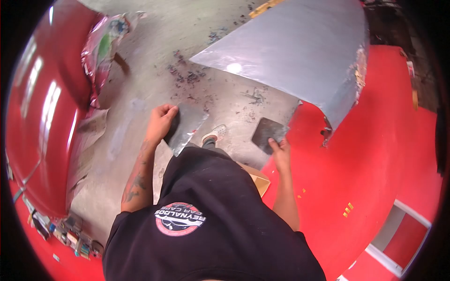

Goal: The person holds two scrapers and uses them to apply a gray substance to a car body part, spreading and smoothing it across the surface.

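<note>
In the head view my left hand (161,124) is closed on the edge of a flat dark grey board (189,126) with pale smears and a tiny red spot near its far edge. Across from it, my right hand (280,151) pinches a smaller dark, rounded square sheet (266,132) between thumb and fingers. The two flat pieces are apart from each other, both above the concrete floor. Beyond my right hand lies a large grey, pointed panel (290,51) with a rough, chipped edge on its right side.
A glossy red curved body panel (51,103) with torn masking plastic (101,51) stands at the left. Dark flakes (185,72) litter the concrete floor (154,42). Red wall (342,173) fills the right side, and small containers (70,236) stand at lower left.
</note>
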A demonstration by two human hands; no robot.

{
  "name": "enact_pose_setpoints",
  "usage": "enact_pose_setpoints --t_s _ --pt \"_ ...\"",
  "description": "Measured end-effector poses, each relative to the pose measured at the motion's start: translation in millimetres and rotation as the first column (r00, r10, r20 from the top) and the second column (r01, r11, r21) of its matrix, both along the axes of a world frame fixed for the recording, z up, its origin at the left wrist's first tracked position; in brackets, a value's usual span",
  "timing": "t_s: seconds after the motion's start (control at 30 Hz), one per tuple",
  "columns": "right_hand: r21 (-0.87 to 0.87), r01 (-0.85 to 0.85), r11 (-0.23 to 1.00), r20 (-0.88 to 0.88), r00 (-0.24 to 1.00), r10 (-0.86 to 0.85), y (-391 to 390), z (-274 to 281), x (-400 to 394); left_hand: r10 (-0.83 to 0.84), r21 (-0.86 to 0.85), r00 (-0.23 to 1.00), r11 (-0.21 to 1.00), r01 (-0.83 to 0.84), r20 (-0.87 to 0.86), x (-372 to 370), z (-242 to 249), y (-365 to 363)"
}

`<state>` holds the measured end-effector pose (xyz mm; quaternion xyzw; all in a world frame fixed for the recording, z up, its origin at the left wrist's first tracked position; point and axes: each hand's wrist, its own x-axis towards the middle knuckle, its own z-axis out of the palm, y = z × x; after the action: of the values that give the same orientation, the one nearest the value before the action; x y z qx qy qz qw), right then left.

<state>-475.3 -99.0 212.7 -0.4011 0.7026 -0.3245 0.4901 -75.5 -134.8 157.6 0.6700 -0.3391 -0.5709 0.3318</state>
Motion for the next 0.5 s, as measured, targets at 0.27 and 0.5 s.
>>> enact_pose_setpoints --t_s 0.27,0.5 --pt "-0.139 -0.107 0.985 0.169 0.977 0.130 5 73 57 -0.004 0.009 0.997 1.000 0.005 -0.080 -7 3 -2" --pt "-0.627 0.096 0.773 -0.044 0.986 -0.158 -20 167 57 0.016 -0.004 0.995 1.000 -0.017 -0.102 -8 -7 -3"
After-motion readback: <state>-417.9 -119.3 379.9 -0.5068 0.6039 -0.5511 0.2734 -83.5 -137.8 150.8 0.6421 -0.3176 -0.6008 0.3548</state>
